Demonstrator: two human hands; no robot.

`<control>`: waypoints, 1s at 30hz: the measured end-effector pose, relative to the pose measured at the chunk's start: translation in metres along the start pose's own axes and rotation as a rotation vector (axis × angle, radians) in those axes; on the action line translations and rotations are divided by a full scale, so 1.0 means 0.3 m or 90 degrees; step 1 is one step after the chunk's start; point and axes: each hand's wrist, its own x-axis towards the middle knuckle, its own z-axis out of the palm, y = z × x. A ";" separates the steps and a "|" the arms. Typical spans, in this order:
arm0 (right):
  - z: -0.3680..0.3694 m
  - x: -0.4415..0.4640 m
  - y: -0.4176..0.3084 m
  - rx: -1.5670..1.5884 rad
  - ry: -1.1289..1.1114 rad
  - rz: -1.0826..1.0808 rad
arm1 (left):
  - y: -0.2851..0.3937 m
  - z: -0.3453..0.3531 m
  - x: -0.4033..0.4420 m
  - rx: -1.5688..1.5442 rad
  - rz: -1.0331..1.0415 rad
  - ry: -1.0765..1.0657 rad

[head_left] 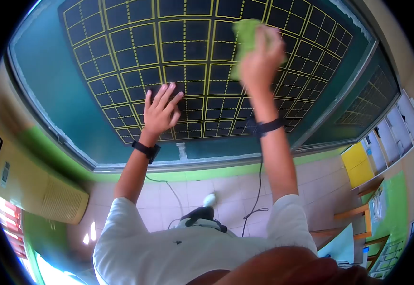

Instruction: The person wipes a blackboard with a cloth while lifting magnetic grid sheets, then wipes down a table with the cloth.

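A black sheet [184, 51] printed with yellow grid squares lies against the green chalkboard [40, 61]. My left hand [161, 108] rests on the sheet's lower middle with its fingers spread, holding nothing. Higher up and to the right, my right hand [263, 59] grips a green cloth [246, 35] against the grid; this hand is slightly blurred. Part of the cloth is hidden behind the fingers. Dark bands with cables circle both wrists.
The board's metal frame [169, 167] runs along its lower edge. A beige cabinet-like unit [40, 190] stands at left. At right are a yellow panel [357, 165], shelves [391, 137] and a green desk [397, 204]. Cables hang by my body.
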 end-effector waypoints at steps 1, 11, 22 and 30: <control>-0.010 -0.041 -0.104 0.018 -0.052 -0.043 | -0.002 0.009 -0.005 0.012 0.002 0.009; 0.046 -0.233 -0.121 0.111 -0.115 -0.204 | -0.002 0.020 -0.019 0.045 0.007 -0.007; -0.186 -0.336 0.621 -0.166 0.006 0.192 | -0.011 0.060 -0.034 0.059 -0.006 0.030; -0.111 -0.632 0.173 -0.046 -0.086 0.296 | -0.036 0.077 -0.047 0.042 0.004 0.088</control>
